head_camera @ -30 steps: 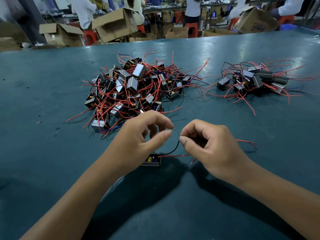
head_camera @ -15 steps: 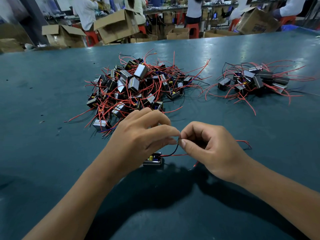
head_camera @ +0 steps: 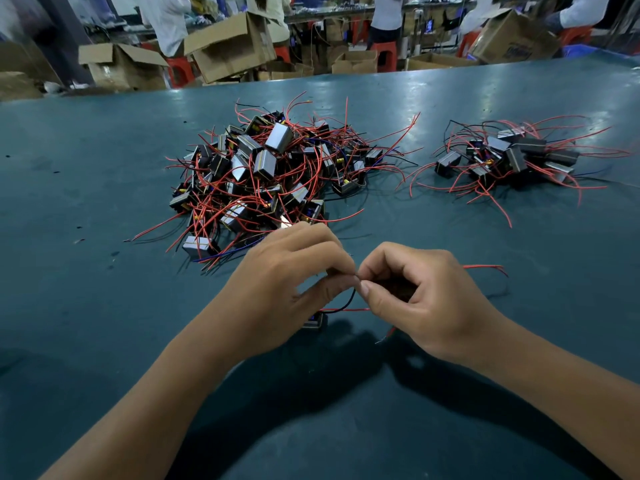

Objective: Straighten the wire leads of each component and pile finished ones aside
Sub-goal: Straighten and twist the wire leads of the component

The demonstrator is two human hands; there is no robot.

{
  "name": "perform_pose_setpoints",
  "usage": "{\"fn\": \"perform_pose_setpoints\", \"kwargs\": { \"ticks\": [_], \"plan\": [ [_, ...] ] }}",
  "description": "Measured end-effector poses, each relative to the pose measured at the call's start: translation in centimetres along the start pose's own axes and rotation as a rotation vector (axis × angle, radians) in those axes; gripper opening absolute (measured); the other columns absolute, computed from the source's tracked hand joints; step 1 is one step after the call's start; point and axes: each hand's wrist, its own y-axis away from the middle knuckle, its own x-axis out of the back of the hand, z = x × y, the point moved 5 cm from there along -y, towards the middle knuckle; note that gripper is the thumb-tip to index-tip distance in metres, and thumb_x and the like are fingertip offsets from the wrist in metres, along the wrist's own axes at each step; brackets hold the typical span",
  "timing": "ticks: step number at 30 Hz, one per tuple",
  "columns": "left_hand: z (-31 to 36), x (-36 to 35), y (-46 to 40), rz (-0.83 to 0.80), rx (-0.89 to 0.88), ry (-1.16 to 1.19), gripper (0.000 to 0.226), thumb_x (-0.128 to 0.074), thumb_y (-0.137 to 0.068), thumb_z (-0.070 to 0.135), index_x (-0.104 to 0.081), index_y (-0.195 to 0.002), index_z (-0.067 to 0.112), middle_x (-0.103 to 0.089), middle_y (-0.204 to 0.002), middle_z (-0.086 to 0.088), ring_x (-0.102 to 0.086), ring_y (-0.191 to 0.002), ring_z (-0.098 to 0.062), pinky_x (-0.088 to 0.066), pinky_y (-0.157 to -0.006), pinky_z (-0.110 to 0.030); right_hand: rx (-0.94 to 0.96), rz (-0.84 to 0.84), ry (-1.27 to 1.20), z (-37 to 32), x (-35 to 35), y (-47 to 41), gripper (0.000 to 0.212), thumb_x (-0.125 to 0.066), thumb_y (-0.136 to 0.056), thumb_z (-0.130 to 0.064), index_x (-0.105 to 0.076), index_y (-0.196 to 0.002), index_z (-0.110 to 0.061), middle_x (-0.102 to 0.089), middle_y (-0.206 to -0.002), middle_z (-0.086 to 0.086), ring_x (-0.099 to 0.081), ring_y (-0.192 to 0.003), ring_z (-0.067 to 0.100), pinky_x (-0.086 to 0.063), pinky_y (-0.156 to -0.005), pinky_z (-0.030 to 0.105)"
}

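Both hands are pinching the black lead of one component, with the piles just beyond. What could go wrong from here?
1. The left hand and right hand pinch the black lead close together; a hard pull might kink it.
2. The component lies unheld and could be dragged.
3. Its red lead trails loose and may snag.

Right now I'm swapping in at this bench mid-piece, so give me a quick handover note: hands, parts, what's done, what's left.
Left hand: pinches the black lead at its tip.
Right hand: pinches the same black lead, fingertips meeting the left's.
Component in work: on the table under the left hand; its red leads trail right.
Done: the small pile, far right.
Left: this piece's leads, then the large pile ahead.
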Motion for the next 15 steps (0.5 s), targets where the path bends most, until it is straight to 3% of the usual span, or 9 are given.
{"fn": "perform_pose_setpoints", "kwargs": {
  "ticks": [7,11,15],
  "plan": [
    [-1.0,-1.5,0.5,-0.135,0.363,0.394,0.018,-0.056,-0.098,0.029,-0.059,-0.084,0.018,-0.050,-0.070,0.017,-0.045,-0.062,-0.003,-0.035,-0.059,-0.014,0.038,0.055,0.096,-0.2,0.1,0.0,0.006,-0.065,-0.087,-0.015,-0.064,-0.081,-0.014,-0.051,-0.059,-0.016,-0.046,-0.053,0.004,-0.035,-0.054,0.013],
    [-1.4,-2.1,0.6,-0.147,0.479,0.526,0.019,-0.057,-0.095,0.030,-0.060,-0.080,0.019,-0.044,-0.064,0.011,-0.036,-0.058,-0.005,-0.031,-0.054,-0.017,0.022,0.052,0.081,-0.1,-0.1,0.1,0.009,-0.065,-0.087,-0.015,-0.061,-0.080,-0.019,-0.050,-0.059,-0.015,-0.045,-0.052,0.004,-0.033,-0.054,0.011],
    [-1.5,-2.0,0.5,-0.138,0.492,0.507,0.019,-0.056,-0.094,0.032,-0.060,-0.077,0.023,-0.044,-0.063,0.012,-0.037,-0.058,-0.004,-0.032,-0.054,-0.017,-0.010,0.043,0.017,0.1,-0.2,0.1,0.009,-0.064,-0.088,-0.014,-0.061,-0.080,-0.017,-0.051,-0.059,-0.014,-0.043,-0.051,0.003,-0.032,-0.053,0.010]
  ]
}}
